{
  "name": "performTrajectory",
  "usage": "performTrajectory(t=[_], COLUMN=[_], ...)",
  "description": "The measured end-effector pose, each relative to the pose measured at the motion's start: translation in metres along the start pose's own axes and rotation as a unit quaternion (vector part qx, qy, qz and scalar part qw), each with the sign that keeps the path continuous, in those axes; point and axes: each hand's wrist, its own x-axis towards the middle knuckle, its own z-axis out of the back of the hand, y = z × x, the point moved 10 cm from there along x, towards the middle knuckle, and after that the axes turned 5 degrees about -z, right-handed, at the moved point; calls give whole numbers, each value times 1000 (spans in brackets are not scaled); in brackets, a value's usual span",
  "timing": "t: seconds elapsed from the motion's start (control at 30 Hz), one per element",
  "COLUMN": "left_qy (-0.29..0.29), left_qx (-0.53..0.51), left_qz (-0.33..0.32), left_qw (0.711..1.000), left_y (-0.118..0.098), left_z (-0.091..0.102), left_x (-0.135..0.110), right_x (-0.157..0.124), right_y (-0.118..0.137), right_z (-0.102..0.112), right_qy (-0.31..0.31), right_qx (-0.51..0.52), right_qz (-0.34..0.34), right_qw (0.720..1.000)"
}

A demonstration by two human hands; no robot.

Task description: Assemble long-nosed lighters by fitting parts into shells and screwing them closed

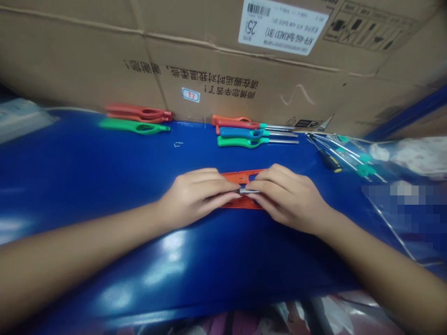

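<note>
On carton | inverted label "25", "BpR3AES1" | left hand, right hand: pinching metal piece

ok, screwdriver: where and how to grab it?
Probably by the thick black handle, from above and the person's side. The screwdriver's yellow-tipped handle end points toward the person and to the right, while its thin shaft runs away. Metal rods lie close on the handle's right, so I'd keep fingers clear there.
</note>
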Motion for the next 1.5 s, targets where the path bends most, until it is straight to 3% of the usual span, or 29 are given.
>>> performTrajectory(t=[0.23, 0.7, 1.5], left_qy=[-1, 4, 4], left_qx=[14, 7, -30], left_qz=[-2, -6, 1], left_qw=[1000, 1000, 1000], left_y=[-1, -1, 1], left_z=[0, -1, -1], left_x=[1, -1, -2], right_x=[-1, -4, -1], right_y=[-9, -13, -10], right_z=[-10, -16, -17], right_qy=[44, 68, 76], right_qx=[42, 37, 61], right_qz=[-53, -78, -59], right_qw=[997, 994, 993])
